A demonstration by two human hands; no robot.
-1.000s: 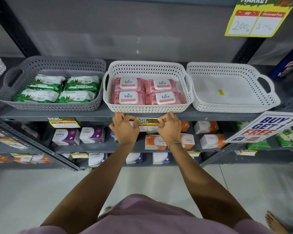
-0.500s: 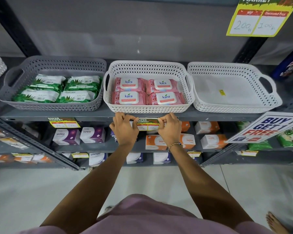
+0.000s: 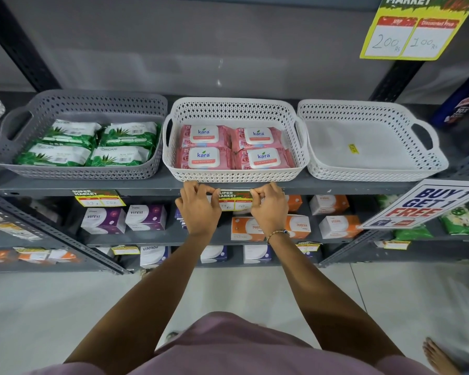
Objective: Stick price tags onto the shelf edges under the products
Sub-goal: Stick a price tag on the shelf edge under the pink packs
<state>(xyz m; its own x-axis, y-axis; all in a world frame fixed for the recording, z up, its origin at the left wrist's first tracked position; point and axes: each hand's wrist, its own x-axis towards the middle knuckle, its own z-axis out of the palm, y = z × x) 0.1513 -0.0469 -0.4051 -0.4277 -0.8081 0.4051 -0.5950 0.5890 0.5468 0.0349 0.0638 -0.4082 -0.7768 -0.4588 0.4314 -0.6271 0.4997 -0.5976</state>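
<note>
A yellow and red price tag (image 3: 234, 200) lies against the grey shelf edge (image 3: 152, 186), right below the white basket (image 3: 236, 177) of pink Kara wipes (image 3: 234, 147). My left hand (image 3: 198, 209) pinches the tag's left end between thumb and fingers. My right hand (image 3: 268, 209), with a bracelet at the wrist, pinches its right end. Another price tag (image 3: 99, 198) hangs on the same edge under the grey basket (image 3: 79, 171) of green wipes (image 3: 90, 143).
An empty white basket (image 3: 374, 173) stands on the right of the shelf. A "Buy 1 Get 1 Free" sign (image 3: 428, 204) sticks out at the right. Lower shelves hold purple and orange boxes (image 3: 125, 217) with tags. A bare foot (image 3: 441, 361) is at bottom right.
Both hands stay on the ends of the tag at the shelf edge. Nothing has visibly moved beyond a slight shift of the fingers.
</note>
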